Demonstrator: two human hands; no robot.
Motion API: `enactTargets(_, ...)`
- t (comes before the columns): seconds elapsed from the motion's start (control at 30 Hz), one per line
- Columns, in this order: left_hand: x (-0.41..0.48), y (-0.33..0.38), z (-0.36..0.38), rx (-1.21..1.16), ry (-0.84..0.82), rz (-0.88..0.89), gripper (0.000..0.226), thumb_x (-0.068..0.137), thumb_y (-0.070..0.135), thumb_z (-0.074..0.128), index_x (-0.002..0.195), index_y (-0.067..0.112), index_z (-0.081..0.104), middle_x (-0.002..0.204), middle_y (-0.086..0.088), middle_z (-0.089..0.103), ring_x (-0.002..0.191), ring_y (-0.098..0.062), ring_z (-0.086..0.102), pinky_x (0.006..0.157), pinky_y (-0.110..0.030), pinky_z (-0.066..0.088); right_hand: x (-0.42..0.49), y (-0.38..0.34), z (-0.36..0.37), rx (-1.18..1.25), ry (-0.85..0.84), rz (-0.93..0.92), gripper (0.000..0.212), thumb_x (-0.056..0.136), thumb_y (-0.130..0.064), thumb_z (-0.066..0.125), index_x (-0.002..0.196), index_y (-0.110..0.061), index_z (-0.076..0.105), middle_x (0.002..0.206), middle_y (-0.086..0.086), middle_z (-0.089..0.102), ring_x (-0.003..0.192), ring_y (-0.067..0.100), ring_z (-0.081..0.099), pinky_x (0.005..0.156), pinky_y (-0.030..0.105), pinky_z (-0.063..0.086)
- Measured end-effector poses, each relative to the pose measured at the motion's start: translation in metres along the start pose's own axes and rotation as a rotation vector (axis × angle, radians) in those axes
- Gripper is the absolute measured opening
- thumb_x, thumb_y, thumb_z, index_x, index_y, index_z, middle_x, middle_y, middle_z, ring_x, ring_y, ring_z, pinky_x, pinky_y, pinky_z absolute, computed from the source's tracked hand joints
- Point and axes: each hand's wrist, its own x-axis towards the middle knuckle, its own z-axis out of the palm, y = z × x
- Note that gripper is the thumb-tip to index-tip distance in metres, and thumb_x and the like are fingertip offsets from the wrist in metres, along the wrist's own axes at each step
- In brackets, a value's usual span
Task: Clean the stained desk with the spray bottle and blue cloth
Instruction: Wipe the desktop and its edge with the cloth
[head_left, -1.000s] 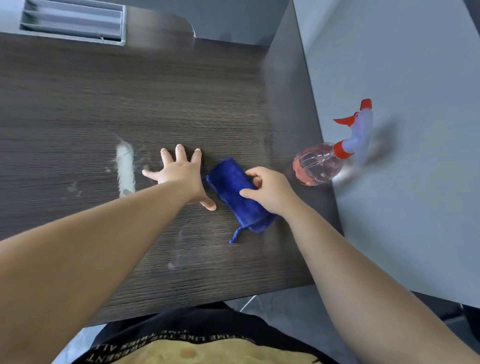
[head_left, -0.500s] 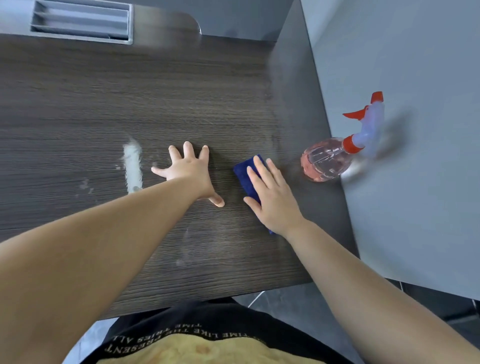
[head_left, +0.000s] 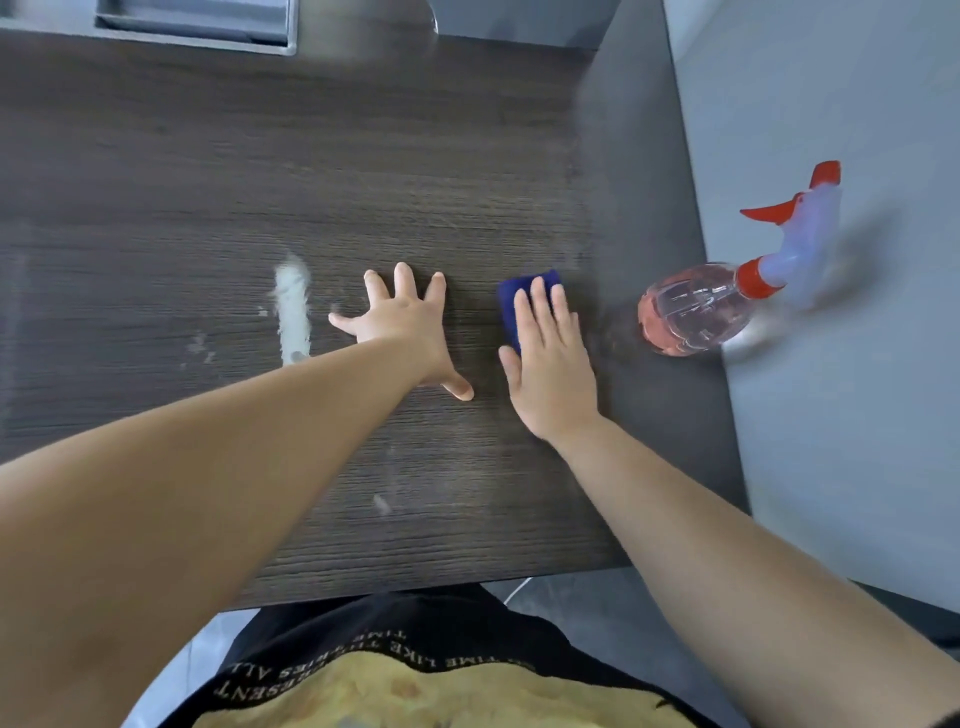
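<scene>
Now right hand (head_left: 550, 364) lies flat, fingers straight, pressing the blue cloth (head_left: 511, 306) onto the desk (head_left: 260, 156), just left of the spray bottle (head_left: 691, 312). Left hand (head_left: 402, 327) is splayed flat, holding nothing, further left of the bottle. White stain (head_left: 292, 306) is further left still.

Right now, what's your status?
Left hand open, flat on desk. Right hand pressing blue cloth flat. White stain unwiped; left hand lies between it and cloth. Spray bottle off right.
</scene>
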Motion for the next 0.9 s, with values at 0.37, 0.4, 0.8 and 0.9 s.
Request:
enactTargets(0.37,0.009,-0.028,-0.019,-0.120,0.090,0.010,0.109,0.057,0.062,0.078,0.145,0.029,0.022,0.145,-0.001,0.021,0.134,-0.027,0.021,0.091,-0.046,0.043,0.066,-0.014,-0.006,0.057,0.042,0.254,0.058,0.101,-0.031,0.033,0.151,-0.012,0.010,0.159,0.008,0.005,0.146,0.029,-0.001,0.118,0.042,0.006)
enactTargets(0.4,0.013,-0.034,-0.023,-0.109,0.114,-0.015,0.110,0.055,0.064,0.078,0.145,0.029,0.023,0.145,-0.002,0.021,0.134,-0.029,0.020,0.094,-0.048,0.040,0.058,-0.024,-0.001,0.041,0.018,0.070,0.058,0.100,-0.030,0.035,0.150,-0.012,0.013,0.159,0.008,0.008,0.146,0.029,0.002,0.118,0.043,0.009)
enactTargets(0.8,0.038,-0.082,-0.033,-0.127,0.059,-0.181,0.137,0.040,0.066,0.083,0.147,0.041,-0.001,0.155,-0.001,-0.009,0.143,-0.031,-0.010,0.104,-0.070,0.019,0.120,-0.016,-0.014,0.089,0.068,0.299,0.059,0.099,-0.036,0.032,0.150,-0.012,0.015,0.159,0.008,0.009,0.145,0.031,0.003,0.116,0.047,0.009)
enactTargets(0.9,0.043,-0.081,-0.034,-0.117,0.056,-0.182,0.138,0.037,0.065,0.084,0.146,0.041,0.003,0.154,-0.002,-0.005,0.142,-0.032,-0.006,0.102,-0.072,0.020,0.089,-0.015,-0.007,0.024,-0.081,-0.325,0.052,0.099,-0.028,0.037,0.148,-0.015,0.025,0.157,0.004,0.020,0.145,0.028,0.010,0.115,0.047,0.013)
